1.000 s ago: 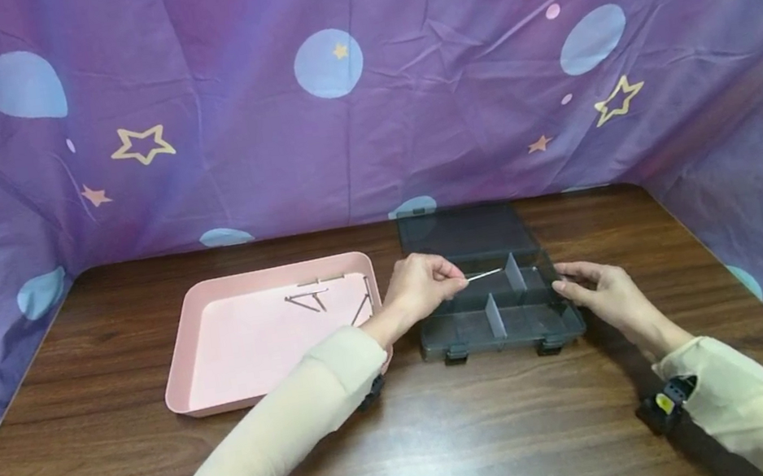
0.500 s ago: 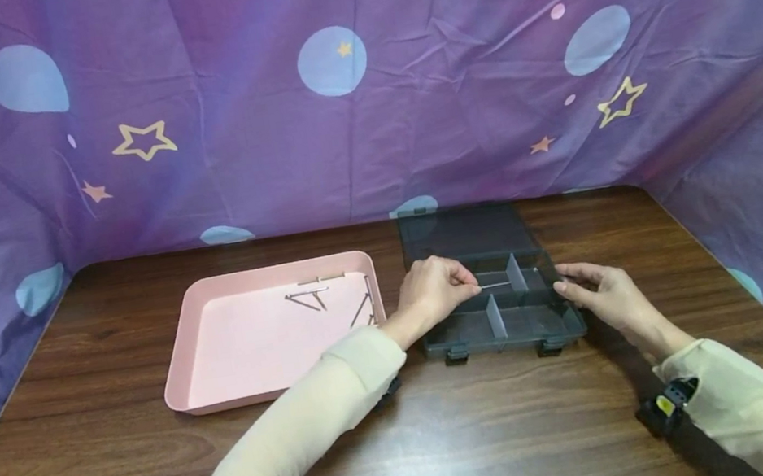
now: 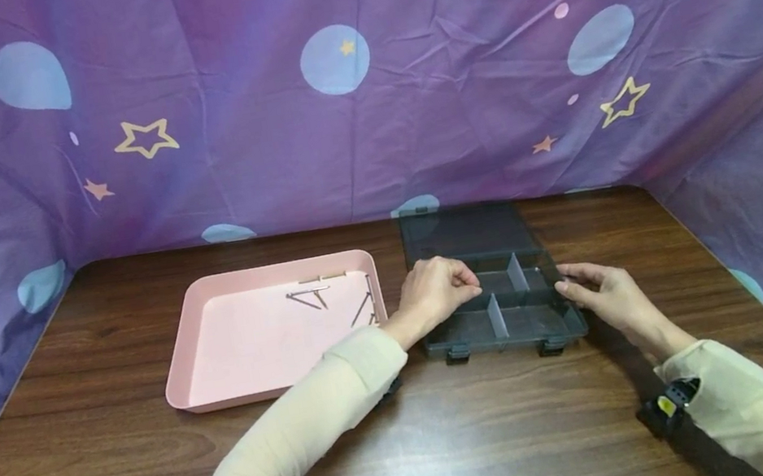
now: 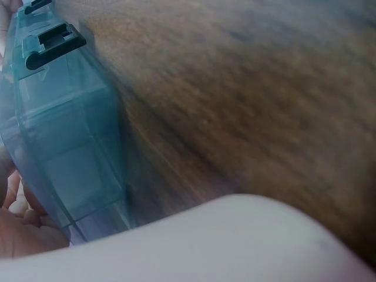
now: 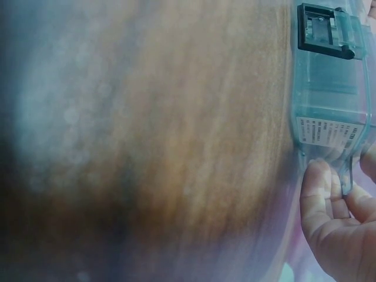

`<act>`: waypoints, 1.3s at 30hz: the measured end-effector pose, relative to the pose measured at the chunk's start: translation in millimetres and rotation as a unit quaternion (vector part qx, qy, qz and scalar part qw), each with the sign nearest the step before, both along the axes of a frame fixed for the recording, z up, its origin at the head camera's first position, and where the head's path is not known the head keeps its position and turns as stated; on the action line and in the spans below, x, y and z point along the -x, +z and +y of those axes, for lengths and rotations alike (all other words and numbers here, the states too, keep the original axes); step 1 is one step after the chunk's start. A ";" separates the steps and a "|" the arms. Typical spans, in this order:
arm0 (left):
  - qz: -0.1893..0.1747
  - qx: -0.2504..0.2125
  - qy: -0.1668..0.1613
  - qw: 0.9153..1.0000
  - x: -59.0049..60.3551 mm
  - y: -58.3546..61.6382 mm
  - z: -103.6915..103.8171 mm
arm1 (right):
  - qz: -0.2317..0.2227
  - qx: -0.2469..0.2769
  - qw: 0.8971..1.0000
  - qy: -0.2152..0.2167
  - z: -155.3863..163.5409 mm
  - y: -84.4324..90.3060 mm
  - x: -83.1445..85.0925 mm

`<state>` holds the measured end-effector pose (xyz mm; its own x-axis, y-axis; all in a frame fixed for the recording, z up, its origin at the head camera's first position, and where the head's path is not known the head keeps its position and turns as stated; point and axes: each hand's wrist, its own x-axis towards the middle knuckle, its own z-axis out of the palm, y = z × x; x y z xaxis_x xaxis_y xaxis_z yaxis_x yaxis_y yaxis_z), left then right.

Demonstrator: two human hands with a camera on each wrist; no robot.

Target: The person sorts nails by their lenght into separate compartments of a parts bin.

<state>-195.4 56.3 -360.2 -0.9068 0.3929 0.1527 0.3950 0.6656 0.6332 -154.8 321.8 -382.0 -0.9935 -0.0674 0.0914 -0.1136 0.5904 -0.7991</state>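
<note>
A dark see-through compartment box (image 3: 506, 326) lies open on the table, its lid (image 3: 465, 232) flat behind it. My left hand (image 3: 470, 284) sits at the box's far left corner, its curled fingertips dipped over the back left compartment. No nail shows at those fingertips. My right hand (image 3: 566, 286) pinches the box's right wall. In the right wrist view its fingers (image 5: 329, 217) grip a clear tab on the box (image 5: 332, 106). In the left wrist view the box (image 4: 64, 135) fills the left side, with part of my left hand (image 4: 23, 229) below it.
A pink tray (image 3: 182, 366) sits left of the box, with several thin metal nails (image 3: 308, 294) lying in its far right part. Purple star-patterned cloth (image 3: 333, 113) walls the wooden table (image 3: 456, 441) at the back and on both sides.
My left hand has lowered from above the box into its back left compartment. The nail it pinched earlier no longer shows. My right hand has stayed on the box's right wall.
</note>
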 end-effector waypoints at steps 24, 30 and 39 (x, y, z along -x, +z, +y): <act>-0.010 -0.090 -0.021 0.996 -9.4 5.8 -21.5 | -0.007 0.009 1.000 0.006 -0.1 0.8 -0.9; -0.055 -0.121 -0.003 0.991 -14.8 6.9 -43.9 | 0.001 0.005 1.000 0.006 -1.4 1.4 -0.7; -0.115 -0.154 0.031 0.981 -13.6 10.5 -97.9 | -0.011 0.015 1.000 0.010 0.1 0.9 -0.3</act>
<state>-181.8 -41.6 -349.7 -0.9520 0.3027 0.0442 0.1829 0.4472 0.8755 -154.6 321.9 -381.1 -0.9938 -0.0847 0.0717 -0.1071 0.5645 -0.8184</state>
